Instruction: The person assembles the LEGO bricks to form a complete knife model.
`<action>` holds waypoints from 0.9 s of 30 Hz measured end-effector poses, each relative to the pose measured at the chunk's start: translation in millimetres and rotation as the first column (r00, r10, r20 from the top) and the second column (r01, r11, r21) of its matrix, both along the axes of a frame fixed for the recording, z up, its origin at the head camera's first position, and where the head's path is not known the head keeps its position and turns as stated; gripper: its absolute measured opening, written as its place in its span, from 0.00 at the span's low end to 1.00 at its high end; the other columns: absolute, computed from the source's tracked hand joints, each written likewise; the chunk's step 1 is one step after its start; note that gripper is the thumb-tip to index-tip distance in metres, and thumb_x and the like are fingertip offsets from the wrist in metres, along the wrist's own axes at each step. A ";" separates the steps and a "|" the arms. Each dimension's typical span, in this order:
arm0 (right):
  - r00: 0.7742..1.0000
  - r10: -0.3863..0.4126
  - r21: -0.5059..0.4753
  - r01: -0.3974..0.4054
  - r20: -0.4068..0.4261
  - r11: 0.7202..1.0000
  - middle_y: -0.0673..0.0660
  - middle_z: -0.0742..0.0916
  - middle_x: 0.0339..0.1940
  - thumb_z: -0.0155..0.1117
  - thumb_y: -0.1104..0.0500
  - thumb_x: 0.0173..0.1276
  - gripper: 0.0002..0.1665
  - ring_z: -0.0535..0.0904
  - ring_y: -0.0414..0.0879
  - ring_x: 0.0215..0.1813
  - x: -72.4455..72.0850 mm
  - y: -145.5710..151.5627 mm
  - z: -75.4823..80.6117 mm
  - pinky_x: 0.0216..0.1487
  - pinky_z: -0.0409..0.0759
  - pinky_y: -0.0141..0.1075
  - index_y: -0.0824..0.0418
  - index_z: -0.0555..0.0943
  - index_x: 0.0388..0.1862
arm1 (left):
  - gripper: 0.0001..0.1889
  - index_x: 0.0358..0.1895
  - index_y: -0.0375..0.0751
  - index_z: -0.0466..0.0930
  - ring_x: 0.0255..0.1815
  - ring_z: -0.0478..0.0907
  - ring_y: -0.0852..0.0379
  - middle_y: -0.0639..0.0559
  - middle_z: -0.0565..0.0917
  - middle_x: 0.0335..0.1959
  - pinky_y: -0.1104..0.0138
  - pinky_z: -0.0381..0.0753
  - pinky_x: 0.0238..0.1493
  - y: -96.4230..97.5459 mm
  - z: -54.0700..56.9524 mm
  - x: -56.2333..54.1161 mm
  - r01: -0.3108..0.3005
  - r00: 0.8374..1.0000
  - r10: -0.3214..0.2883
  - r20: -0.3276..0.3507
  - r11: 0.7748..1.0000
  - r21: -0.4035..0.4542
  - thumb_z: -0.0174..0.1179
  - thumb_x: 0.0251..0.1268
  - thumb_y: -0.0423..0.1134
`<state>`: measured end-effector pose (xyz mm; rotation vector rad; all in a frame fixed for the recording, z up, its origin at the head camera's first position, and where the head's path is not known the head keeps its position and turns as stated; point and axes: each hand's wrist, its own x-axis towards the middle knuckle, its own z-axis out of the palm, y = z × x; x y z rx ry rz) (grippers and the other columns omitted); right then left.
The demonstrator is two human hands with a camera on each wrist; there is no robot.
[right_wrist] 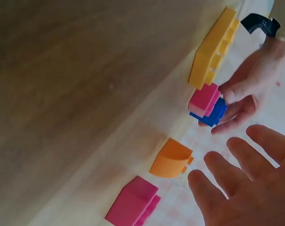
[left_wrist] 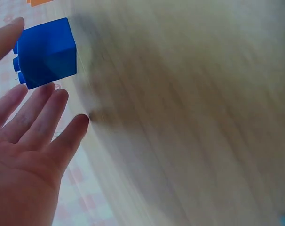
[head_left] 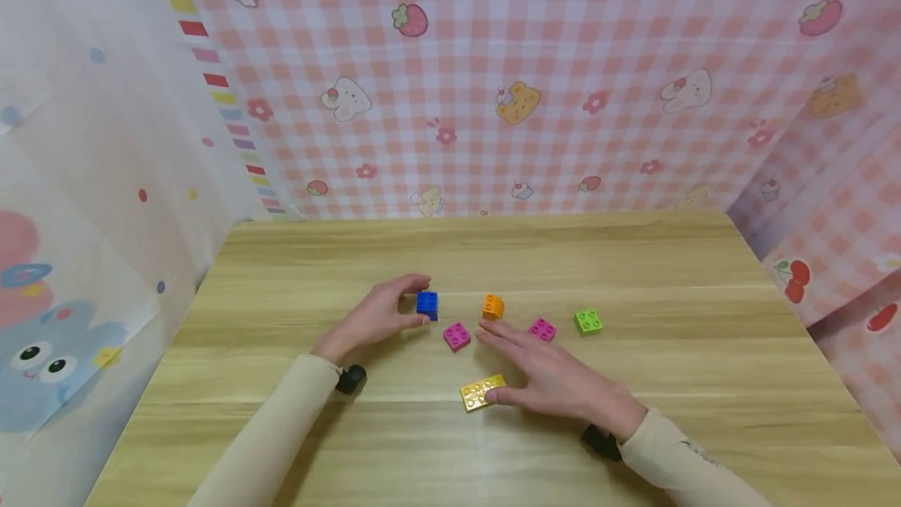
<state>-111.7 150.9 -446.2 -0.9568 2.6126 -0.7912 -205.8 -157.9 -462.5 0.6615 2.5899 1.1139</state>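
In the head view my left hand (head_left: 376, 315) stands around a blue brick (head_left: 427, 305), its thumb in front and fingers behind. The left wrist view shows that brick (left_wrist: 48, 54) between the thumb and loosely straight fingers, the fingertips right at its edge. My right hand (head_left: 549, 378) hovers over the table with spread fingers and nothing gripped. Its thumb overlaps a long yellow brick (head_left: 475, 395), and its fingertips are just in front of an orange curved brick (head_left: 492, 307). A pink brick (head_left: 457, 336) sits between the two hands.
A second pink brick (head_left: 542, 329) lies beyond the right hand, with a light green brick (head_left: 588, 321) to its right. All rest on a wood-grain table (head_left: 317, 444). Pink checked cloth (head_left: 450, 61) hangs behind the table.
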 end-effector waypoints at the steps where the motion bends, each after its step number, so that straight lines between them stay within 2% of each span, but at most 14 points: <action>1: 1.000 0.013 0.006 -0.014 0.009 1.000 0.52 0.60 0.85 0.69 0.36 0.69 0.51 0.57 0.52 0.83 0.1 -1.4 -0.9 0.79 0.60 0.55 0.51 0.61 0.84 | 0.35 0.74 0.33 0.69 0.69 0.74 0.41 0.40 0.77 0.70 0.48 0.70 0.74 0.2 -0.1 -0.1 -0.002 1.000 0.002 -0.002 1.000 -0.002 0.72 0.66 0.37; 7: 0.997 0.074 0.047 -0.074 0.013 0.996 0.52 0.67 0.82 0.72 0.37 0.67 0.50 0.62 0.51 0.81 -0.5 -8.2 -3.8 0.79 0.62 0.53 0.53 0.66 0.81 | 0.29 0.69 0.34 0.74 0.63 0.79 0.43 0.41 0.81 0.64 0.51 0.77 0.68 0.6 -0.7 -0.5 -0.029 0.999 0.029 0.013 1.000 -0.009 0.71 0.67 0.35; 13: 0.993 0.117 0.086 -0.117 -0.002 0.989 0.53 0.76 0.76 0.74 0.42 0.67 0.45 0.70 0.50 0.76 -2.9 -13.3 -5.8 0.76 0.68 0.51 0.56 0.71 0.77 | 0.23 0.64 0.35 0.78 0.61 0.81 0.44 0.43 0.84 0.58 0.52 0.79 0.66 0.1 -2.4 -2.2 -0.043 0.998 0.043 0.045 0.999 0.008 0.71 0.67 0.34; 20: 0.989 0.147 0.110 -0.147 0.006 0.983 0.51 0.82 0.66 0.75 0.47 0.68 0.36 0.75 0.47 0.68 -5.4 -18.6 -7.2 0.72 0.73 0.47 0.58 0.78 0.71 | 0.20 0.62 0.37 0.79 0.60 0.81 0.45 0.45 0.85 0.55 0.53 0.79 0.66 -1.0 -2.8 -3.1 -0.045 0.997 0.045 0.061 0.999 -0.004 0.70 0.68 0.34; 27: 0.982 0.186 0.141 -0.179 -0.038 0.974 0.50 0.83 0.59 0.75 0.52 0.69 0.29 0.77 0.44 0.62 -5.4 -20.2 -7.7 0.68 0.76 0.43 0.58 0.81 0.66 | 0.20 0.62 0.38 0.79 0.60 0.80 0.46 0.45 0.85 0.55 0.53 0.79 0.66 1.2 -3.4 -2.4 -0.062 0.996 0.064 0.062 0.998 -0.027 0.69 0.70 0.34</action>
